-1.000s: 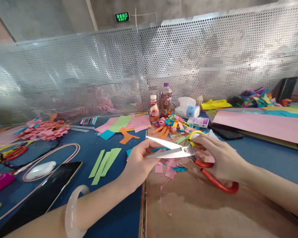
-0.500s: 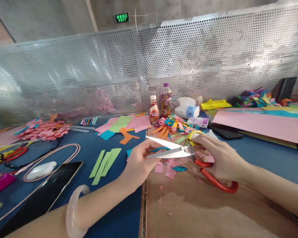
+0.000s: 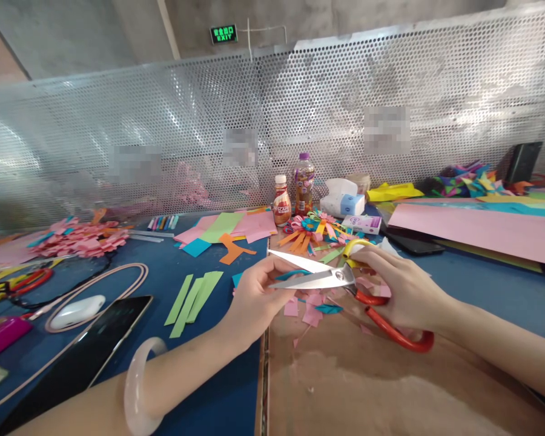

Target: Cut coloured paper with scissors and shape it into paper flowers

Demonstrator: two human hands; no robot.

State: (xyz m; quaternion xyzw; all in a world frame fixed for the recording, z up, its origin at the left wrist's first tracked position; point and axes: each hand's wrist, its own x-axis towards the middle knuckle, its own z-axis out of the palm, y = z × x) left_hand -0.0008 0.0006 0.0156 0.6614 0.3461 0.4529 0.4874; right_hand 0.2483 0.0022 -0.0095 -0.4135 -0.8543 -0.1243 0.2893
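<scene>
Running along the far side of the counter [image 3: 318, 406], a perforated metal screen [image 3: 200, 121] bounds the workspace. A seam [image 3: 264, 387] divides its blue surface from the brown, and a broad stretch of brown shows below the hands. Left hand [image 3: 254, 293]: fingers curled, closed in a pinch on a small blue paper piece [image 3: 291, 274]. Right hand [image 3: 402, 287]: wrapped about the handles of the scissors [image 3: 340, 278], knuckles up. Scissors are held above the counter, near paper scraps [image 3: 313, 312]; silver blades parted in a narrow V, blue paper visible between them, tips toward left hand, handles red and yellow.
</scene>
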